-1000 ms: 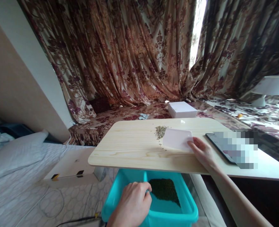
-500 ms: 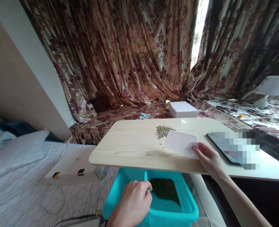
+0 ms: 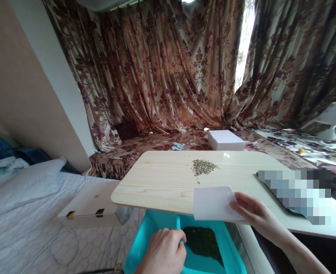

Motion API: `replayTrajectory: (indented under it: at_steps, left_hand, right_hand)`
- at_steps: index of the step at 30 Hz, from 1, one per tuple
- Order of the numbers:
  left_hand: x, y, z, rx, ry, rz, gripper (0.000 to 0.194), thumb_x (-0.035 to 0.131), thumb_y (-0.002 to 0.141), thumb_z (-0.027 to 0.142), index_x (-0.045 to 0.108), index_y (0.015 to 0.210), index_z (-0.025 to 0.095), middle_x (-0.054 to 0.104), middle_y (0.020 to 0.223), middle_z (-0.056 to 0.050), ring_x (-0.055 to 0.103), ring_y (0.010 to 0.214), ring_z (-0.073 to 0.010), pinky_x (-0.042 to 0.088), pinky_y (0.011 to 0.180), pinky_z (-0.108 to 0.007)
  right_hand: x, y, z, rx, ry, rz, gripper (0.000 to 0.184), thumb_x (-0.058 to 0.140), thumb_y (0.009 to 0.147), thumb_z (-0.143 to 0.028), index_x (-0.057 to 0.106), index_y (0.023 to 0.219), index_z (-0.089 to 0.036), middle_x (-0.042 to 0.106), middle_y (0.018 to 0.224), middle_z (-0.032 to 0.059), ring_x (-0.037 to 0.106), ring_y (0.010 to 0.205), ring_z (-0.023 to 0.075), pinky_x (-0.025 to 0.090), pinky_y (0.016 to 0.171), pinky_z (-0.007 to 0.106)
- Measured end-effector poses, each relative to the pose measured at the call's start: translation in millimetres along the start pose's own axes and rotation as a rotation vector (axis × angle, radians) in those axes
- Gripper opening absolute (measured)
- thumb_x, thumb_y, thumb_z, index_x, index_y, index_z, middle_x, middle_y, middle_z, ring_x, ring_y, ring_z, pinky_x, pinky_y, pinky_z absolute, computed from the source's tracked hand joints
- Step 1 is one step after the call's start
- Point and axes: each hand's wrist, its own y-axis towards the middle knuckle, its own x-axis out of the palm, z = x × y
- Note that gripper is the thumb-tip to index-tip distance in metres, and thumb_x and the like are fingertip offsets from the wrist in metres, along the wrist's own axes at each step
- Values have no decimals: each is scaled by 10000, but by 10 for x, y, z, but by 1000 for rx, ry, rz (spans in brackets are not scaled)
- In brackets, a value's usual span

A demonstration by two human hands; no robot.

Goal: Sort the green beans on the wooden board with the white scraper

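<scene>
My right hand [image 3: 252, 208] pinches the right edge of a flat white scraper [image 3: 213, 203], which lies over the near edge of the pale wooden tabletop [image 3: 153, 180]. Small greenish-brown dried bits [image 3: 202, 167] lie in a loose pile on the tabletop, beyond the scraper and apart from it. Under that edge is a turquoise two-part bin [image 3: 139, 238], with a dark green heap of similar bits [image 3: 203, 243] in its right compartment. My left hand [image 3: 165, 249] is closed over the bin's middle divider; its fingertips are partly hidden.
A tablet-like device [image 3: 284, 198], mostly blurred out, lies on the tabletop's right side. Behind the table stands a white box [image 3: 226, 140]. At left, another white box [image 3: 91, 199] and a pillow [image 3: 28, 180] rest on the bed, with cables near its front.
My right hand has drawn the scraper away from the pile, toward me and over the table's near edge. The left hand keeps its hold on the bin. The view has tilted up slightly.
</scene>
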Motion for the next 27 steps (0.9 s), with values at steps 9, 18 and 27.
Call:
replayTrajectory:
  at_steps: [9,18,27]
  left_hand:
    - [17,31,-5,-2,35,-16,390,381,841,192,677,1089,248,675,1079,-57,573,1065,-248,394,945,-345]
    - [-23,-23,16,-18,12,-18,396,368,853,195,673,1099,251,673,1094,-43,567,1072,-238,387,948,-330]
    - [-22,-18,10,-10,-5,-5,400,361,851,196,667,1102,253,670,1095,-35,562,1071,-230,381,946,-320]
  right_hand:
    - [-12,374,130,-26,14,400,263,693,604,-458,661,750,-241,748,734,63,708,720,253,569,637,325]
    - [22,453,290,-17,-81,421,181,617,632,-379,632,748,-240,754,753,56,710,740,245,550,654,321]
    - [78,483,273,-55,-72,372,160,611,682,-372,630,770,-240,750,754,48,705,728,231,544,648,323]
